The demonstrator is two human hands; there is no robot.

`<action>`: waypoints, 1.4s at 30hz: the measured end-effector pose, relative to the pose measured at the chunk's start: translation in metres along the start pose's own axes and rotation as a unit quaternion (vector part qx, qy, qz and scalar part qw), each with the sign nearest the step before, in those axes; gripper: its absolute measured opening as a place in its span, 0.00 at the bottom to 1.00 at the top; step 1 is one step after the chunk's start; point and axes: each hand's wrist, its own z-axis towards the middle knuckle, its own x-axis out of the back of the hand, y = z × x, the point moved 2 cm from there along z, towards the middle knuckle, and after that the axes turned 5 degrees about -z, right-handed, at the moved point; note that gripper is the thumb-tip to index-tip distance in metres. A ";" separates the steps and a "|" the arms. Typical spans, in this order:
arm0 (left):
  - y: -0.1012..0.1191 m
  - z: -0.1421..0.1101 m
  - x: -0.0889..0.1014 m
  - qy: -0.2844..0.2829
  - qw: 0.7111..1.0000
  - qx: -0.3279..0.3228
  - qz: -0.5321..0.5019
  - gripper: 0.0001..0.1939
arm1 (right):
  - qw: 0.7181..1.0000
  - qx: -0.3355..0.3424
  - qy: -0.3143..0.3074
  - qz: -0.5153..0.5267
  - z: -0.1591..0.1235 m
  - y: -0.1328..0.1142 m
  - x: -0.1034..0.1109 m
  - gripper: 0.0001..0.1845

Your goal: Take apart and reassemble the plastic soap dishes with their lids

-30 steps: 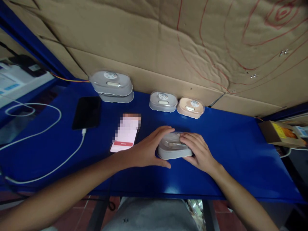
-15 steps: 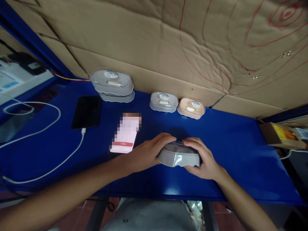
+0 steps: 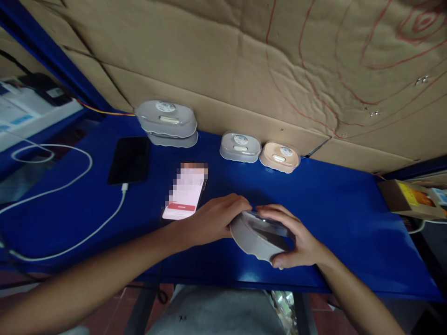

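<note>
Left fingers: closed round the left end of the grey container (image 3: 249, 242), fingertips over the top by the clear lid (image 3: 271, 224); left thumb hidden, so can't tell where it presses. Right fingers: grasping the opposite end, laid over the lid, thumb low at the near right corner of the grey base. So the piece sits between left hand (image 3: 214, 217) and right hand (image 3: 305, 239), touching both, neither one nearer. Long axis runs hand to hand, slanting toward the person at its right end, whole thing tilted. Key relation: lid and base look close together at the left end and splay apart toward the right, the gap opening between right fingers and right thumb. Can't tell if the underside touches the blue table (image 3: 335, 237). Further out: lit phone (image 3: 183, 195) just beyond the left forearm, dark phone (image 3: 128, 160) past it with a white cable plugged in. Along the cardboard: two stacked grey containers (image 3: 171, 122) on the left, then a smaller-looking grey one (image 3: 240, 151) just beside a peach one (image 3: 279, 158).
</note>
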 end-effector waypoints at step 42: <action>0.009 0.000 -0.005 0.082 0.997 0.004 0.005 0.45 | 0.934 -0.222 0.181 0.213 -0.005 0.023 -0.024 0.23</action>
